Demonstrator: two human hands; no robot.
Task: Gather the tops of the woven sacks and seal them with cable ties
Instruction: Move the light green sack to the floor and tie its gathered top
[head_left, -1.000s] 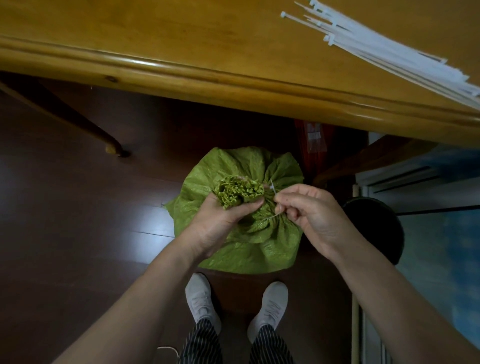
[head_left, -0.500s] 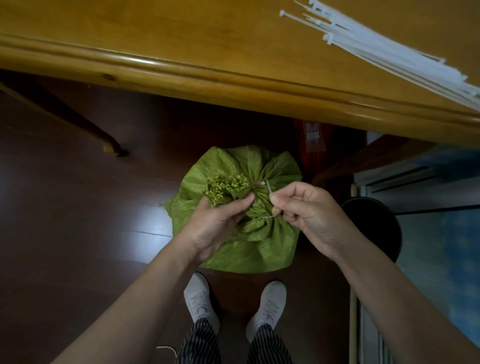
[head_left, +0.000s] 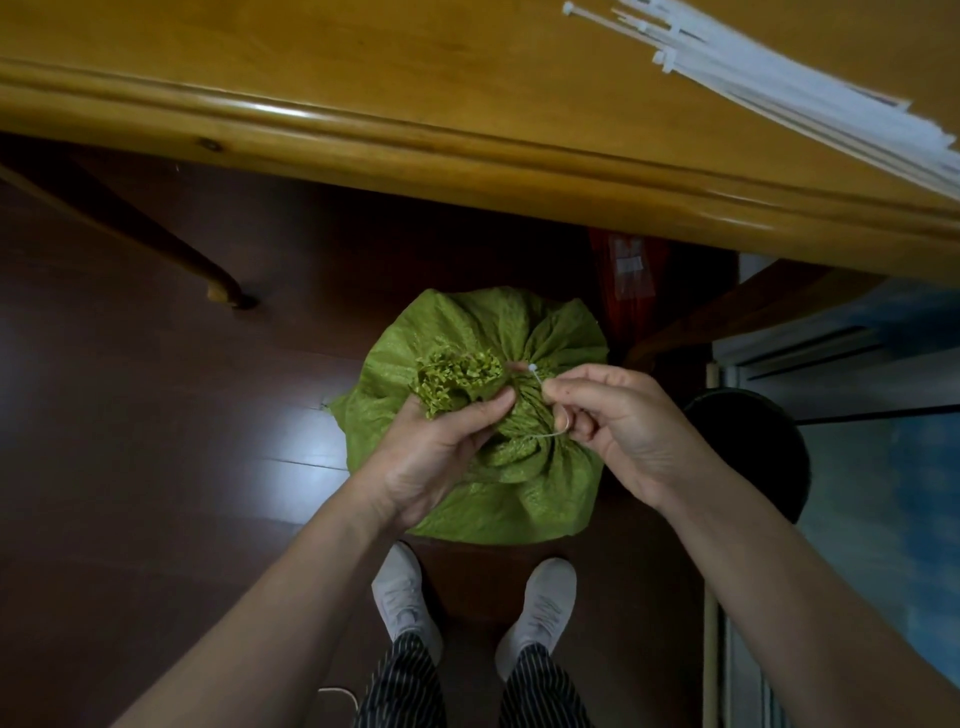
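A green woven sack stands on the dark floor in front of my feet. Its top is bunched into a frayed tuft. My left hand grips the neck just under that tuft. A thin white cable tie runs beside the neck, its small head showing near my fingertips. My right hand pinches the tie between thumb and fingers, and the strap curls back under the fingers. How far the tie goes round the neck is hidden by my hands.
A wooden table spans the top of the view, with a bundle of several white cable ties on its right part. A table leg stands at left. A dark round bin sits right of the sack, a red bag behind it.
The gathered tuft has tipped to the left in my left hand. My right hand has drawn the cable tie up and closer to the neck.
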